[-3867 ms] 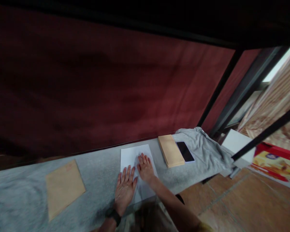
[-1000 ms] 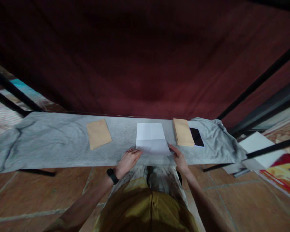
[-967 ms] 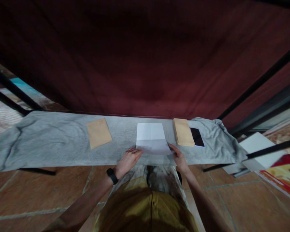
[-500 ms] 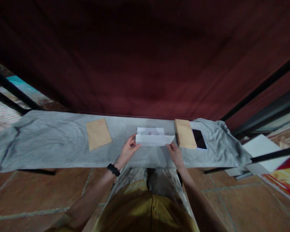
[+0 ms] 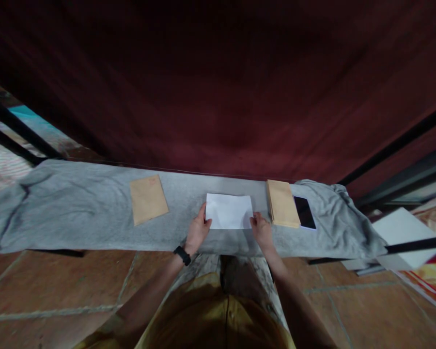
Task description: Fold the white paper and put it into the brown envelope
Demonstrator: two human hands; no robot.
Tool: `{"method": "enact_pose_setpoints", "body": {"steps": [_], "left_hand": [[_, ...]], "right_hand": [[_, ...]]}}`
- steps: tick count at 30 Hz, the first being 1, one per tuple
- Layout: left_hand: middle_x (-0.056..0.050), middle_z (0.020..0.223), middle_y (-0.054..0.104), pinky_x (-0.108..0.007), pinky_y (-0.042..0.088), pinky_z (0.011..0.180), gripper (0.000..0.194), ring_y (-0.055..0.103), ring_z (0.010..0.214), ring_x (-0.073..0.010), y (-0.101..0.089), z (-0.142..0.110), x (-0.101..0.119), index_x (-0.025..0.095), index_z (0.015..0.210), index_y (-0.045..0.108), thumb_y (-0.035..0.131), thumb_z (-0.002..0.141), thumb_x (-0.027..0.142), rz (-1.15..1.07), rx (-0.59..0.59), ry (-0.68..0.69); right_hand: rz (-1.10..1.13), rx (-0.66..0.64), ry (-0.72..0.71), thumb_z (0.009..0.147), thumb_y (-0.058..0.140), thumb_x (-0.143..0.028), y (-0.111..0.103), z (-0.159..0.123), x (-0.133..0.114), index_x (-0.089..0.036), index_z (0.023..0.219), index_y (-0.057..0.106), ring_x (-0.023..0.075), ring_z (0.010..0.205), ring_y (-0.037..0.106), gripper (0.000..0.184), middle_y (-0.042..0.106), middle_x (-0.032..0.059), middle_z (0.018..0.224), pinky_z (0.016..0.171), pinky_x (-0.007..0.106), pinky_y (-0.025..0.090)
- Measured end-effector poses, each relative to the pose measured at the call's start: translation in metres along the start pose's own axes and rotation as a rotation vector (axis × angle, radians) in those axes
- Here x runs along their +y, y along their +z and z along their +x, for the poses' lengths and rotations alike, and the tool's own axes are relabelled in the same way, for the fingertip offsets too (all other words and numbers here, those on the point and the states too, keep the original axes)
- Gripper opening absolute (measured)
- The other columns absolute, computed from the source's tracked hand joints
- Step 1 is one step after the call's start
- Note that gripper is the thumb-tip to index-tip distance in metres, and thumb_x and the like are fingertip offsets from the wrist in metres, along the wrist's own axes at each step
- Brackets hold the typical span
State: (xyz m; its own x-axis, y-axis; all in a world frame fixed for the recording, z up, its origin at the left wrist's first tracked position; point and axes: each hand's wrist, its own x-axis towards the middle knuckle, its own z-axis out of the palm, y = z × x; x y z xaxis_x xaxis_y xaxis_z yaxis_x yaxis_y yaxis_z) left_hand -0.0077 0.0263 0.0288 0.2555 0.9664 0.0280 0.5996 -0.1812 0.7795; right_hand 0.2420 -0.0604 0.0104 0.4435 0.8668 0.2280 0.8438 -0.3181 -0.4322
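A folded white sheet of paper [image 5: 228, 212] lies in front of me on the grey cloth, its blank face upward. My left hand [image 5: 199, 228] pinches its left edge, thumb on top near the lower corner. At the opposite edge, my right hand [image 5: 260, 227] grips the lower right corner between thumb and fingers. Left of the paper lies a single brown envelope [image 5: 148, 199] with a faint reddish mark near its top. Just beyond my right hand rests a stack of brown envelopes [image 5: 283, 203].
A dark-screened phone [image 5: 305, 212] lies beside the stack. Grey cloth [image 5: 83, 208] covers the narrow table. A dark red curtain [image 5: 218, 106] hangs behind it, with black metal bars [image 5: 403, 138] at both sides. A white board [image 5: 403, 232] stands low at the right.
The paper's raised flap has come down, so it now shows one flat blank face. Both hands have moved slightly nearer to me, still at its edges. The view has shifted a little.
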Motion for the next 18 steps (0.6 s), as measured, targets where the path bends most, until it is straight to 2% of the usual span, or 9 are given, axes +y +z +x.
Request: {"method": "enact_pose_setpoints", "body": {"steps": [3,5,9,12,14,16,18], "left_hand": [[-0.013,0.120,0.069,-0.034,0.053,0.091,0.062,0.069,0.100,-0.0234,-0.001,-0.008,0.003,0.013,0.149,0.043,0.055,0.088,0.015,0.145,-0.005,0.004],[-0.014,0.129,0.064,-0.035,0.052,0.096,0.057,0.067,0.107,-0.0241,-0.002,-0.012,0.007,0.014,0.146,0.049,0.053,0.089,0.016,0.273,-0.002,0.029],[-0.016,0.141,0.057,-0.044,0.046,0.105,0.049,0.058,0.124,-0.0298,0.005,-0.015,0.019,0.017,0.141,0.056,0.048,0.092,0.017,0.526,0.031,0.179],[-0.015,0.155,0.047,-0.048,0.037,0.116,0.047,0.042,0.143,-0.0316,0.021,-0.008,0.032,0.015,0.142,0.054,0.043,0.097,0.021,0.597,0.002,0.329],[-0.014,0.158,0.043,-0.049,0.029,0.121,0.048,0.034,0.149,-0.0305,0.035,0.000,0.038,0.013,0.144,0.052,0.039,0.099,0.023,0.610,-0.049,0.393],[-0.013,0.159,0.044,-0.050,0.025,0.123,0.050,0.032,0.150,-0.0295,0.046,0.009,0.040,0.012,0.146,0.050,0.036,0.099,0.023,0.623,-0.095,0.400],[-0.013,0.159,0.043,-0.050,0.024,0.124,0.051,0.032,0.151,-0.0287,0.053,0.015,0.037,0.012,0.148,0.048,0.033,0.100,0.023,0.639,-0.121,0.382]], "right_hand": [[-0.115,-0.028,0.004,0.099,0.049,-0.022,-0.003,-0.009,-0.004,-0.014,0.122,0.062,0.0225,0.090,0.070,0.028,0.075,0.0130,0.106,0.082,0.031,0.045],[-0.221,-0.040,0.006,0.099,0.050,-0.022,-0.006,-0.010,-0.007,-0.014,0.125,0.061,0.0242,0.096,0.068,0.030,0.074,0.0132,0.109,0.087,0.034,0.045],[-0.245,-0.005,-0.070,0.100,0.048,-0.023,-0.008,-0.002,-0.018,-0.014,0.127,0.063,0.0285,0.110,0.063,0.032,0.071,0.0162,0.116,0.094,0.040,0.046],[-0.094,0.020,-0.222,0.103,0.040,-0.024,0.005,0.010,-0.033,-0.012,0.133,0.061,0.0264,0.125,0.058,0.038,0.064,0.0166,0.135,0.102,0.040,0.045],[-0.031,-0.011,-0.325,0.105,0.036,-0.024,0.017,0.017,-0.046,-0.013,0.137,0.059,0.0247,0.133,0.053,0.041,0.059,0.0152,0.143,0.109,0.041,0.042],[-0.045,-0.072,-0.380,0.105,0.035,-0.025,0.029,0.022,-0.055,-0.016,0.139,0.059,0.0246,0.138,0.048,0.042,0.057,0.0134,0.147,0.113,0.044,0.039],[-0.104,-0.112,-0.378,0.106,0.037,-0.027,0.037,0.025,-0.057,-0.018,0.142,0.056,0.0256,0.142,0.045,0.043,0.053,0.0116,0.150,0.116,0.046,0.036]]}}
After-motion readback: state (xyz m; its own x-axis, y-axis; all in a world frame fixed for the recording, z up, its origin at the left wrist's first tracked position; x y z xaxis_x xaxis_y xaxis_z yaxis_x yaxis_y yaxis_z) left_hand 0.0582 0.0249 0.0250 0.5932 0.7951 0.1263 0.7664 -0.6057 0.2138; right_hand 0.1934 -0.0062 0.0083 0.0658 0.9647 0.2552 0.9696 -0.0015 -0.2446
